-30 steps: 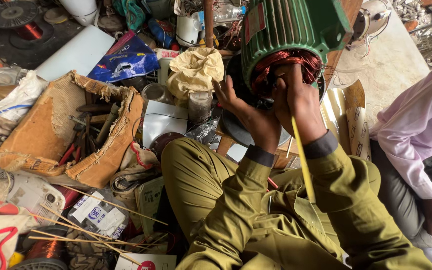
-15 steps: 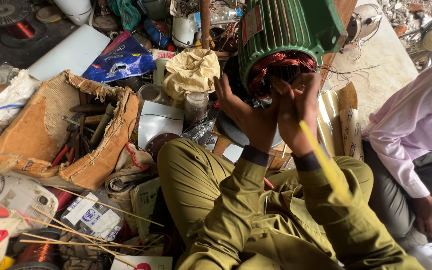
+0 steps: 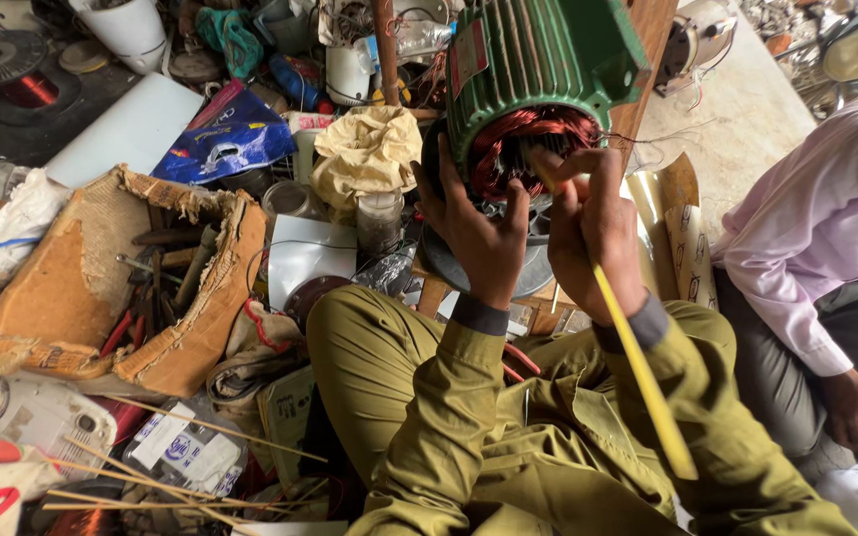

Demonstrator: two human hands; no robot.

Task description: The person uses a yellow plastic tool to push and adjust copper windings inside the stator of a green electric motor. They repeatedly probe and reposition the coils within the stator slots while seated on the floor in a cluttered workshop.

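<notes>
Motor [image 3: 538, 60], upper centre: now closer; left hand [image 3: 479, 233] braced open against windings [image 3: 523, 144], right hand [image 3: 593, 233] still gripping yellow stick [image 3: 638, 367].

Both hands, left hand [image 3: 479, 233] and right hand [image 3: 593, 228] with yellow stick [image 3: 643, 372], at green motor's [image 3: 538, 60] copper windings [image 3: 518, 144].

Torn cardboard box [image 3: 71, 298] of tools, blue bag [image 3: 225, 144], white bucket [image 3: 131, 30], crumpled cloth [image 3: 364, 149]
</notes>
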